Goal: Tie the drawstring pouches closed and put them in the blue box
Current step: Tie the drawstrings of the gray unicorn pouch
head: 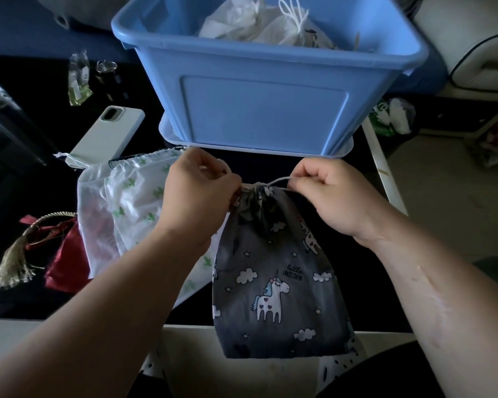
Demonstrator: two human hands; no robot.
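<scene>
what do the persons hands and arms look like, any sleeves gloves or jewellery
Both are bare: the left hand and right hand wear no gloves, and no rings, watch or bracelet show. The left forearm and right forearm show no sleeves; the right one carries a long line like a scar.

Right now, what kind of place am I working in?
Likely a home living space, not a workshop: a black table holding a phone and loose fabric pouches, with blue upholstery behind the blue box.

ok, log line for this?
tying | unicorn pouch: neck cinched | left hand: grips cord | right hand: pinches cord | blue box: white pouches inside
</scene>
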